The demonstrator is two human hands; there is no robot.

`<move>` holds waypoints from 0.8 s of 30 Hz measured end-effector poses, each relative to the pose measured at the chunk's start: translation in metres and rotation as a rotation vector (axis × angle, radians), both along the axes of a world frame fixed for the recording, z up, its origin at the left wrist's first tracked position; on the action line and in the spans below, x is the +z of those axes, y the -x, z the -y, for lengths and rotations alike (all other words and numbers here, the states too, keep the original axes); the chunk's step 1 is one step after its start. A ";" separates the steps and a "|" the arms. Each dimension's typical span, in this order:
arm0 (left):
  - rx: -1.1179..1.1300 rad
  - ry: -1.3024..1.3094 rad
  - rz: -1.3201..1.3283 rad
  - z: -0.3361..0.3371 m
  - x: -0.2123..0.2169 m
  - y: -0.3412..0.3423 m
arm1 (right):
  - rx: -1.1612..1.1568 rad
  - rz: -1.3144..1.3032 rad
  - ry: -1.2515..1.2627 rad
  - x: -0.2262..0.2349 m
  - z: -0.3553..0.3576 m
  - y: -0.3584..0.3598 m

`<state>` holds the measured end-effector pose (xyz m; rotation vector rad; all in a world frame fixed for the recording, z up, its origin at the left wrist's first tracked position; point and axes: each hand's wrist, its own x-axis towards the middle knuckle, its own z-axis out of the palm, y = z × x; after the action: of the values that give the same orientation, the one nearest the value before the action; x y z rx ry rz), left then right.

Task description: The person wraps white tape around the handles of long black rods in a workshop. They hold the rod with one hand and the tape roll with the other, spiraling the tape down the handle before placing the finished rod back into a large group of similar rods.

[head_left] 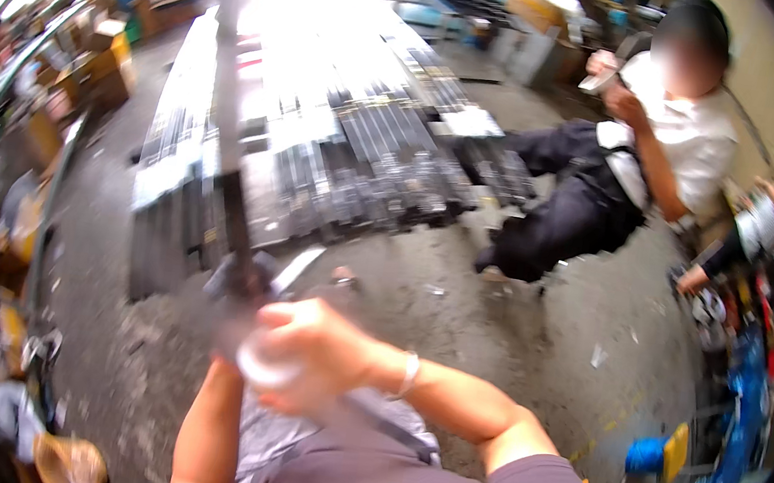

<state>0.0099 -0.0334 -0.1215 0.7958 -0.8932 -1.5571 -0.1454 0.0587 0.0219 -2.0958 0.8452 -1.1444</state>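
A long dark bar (pixel 225 132) runs from in front of me up to the far edge of the view, its near end blurred at my hands. My right hand (pixel 324 346), with a pale band on its wrist, is closed around a white, round-ended roll (pixel 265 369) beside that end. The roll's kind is too blurred to tell. My left hand (pixel 230 343) is beneath the near end of the bar, smeared by motion and partly covered by the right hand and the roll. Its fingers do not show clearly.
Bundles of long dark bars (pixel 362 131) lie in rows ahead. A person (pixel 685 134) in a white shirt sits at the right, hands raised around a small pale object. Cardboard boxes (pixel 101 72) and clutter line the left; a blue spool (pixel 645 456) stands at the lower right.
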 end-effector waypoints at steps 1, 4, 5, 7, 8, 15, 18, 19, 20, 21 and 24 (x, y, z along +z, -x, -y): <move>0.046 -0.096 -0.071 0.013 0.002 0.004 | 0.019 0.013 0.021 0.002 0.002 0.005; 0.031 0.233 -0.059 0.029 0.039 0.051 | 0.446 0.476 -0.001 -0.025 0.011 -0.020; 0.008 0.147 -0.041 0.028 0.045 0.046 | 0.337 0.342 0.105 -0.027 0.022 -0.018; 0.010 0.029 -0.022 0.040 0.040 0.021 | 0.147 0.177 0.185 -0.013 0.046 -0.003; 0.009 -0.010 -0.067 0.054 0.024 0.024 | 0.018 0.107 0.151 -0.003 0.051 0.021; -0.015 -0.061 0.245 0.049 0.085 0.049 | -0.148 0.511 -0.502 -0.077 -0.013 0.088; 0.008 -0.099 0.365 0.076 0.065 0.061 | -0.214 0.561 -0.676 -0.092 -0.039 0.092; -0.008 -0.033 0.412 0.086 0.056 0.064 | -0.257 0.592 -0.717 -0.096 -0.046 0.095; 0.021 -0.001 0.480 0.092 0.054 0.069 | -0.275 0.615 -0.732 -0.098 -0.052 0.099; 0.049 0.030 0.549 0.097 0.052 0.073 | -0.293 0.637 -0.747 -0.099 -0.056 0.102; 0.127 0.083 0.719 0.121 0.027 0.085 | -0.375 0.697 -0.723 -0.103 -0.062 0.111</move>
<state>-0.0753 -0.1540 -0.0942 1.3589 -1.3761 -1.1098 -0.2567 0.1209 -0.0811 -0.8859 1.0943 -1.3601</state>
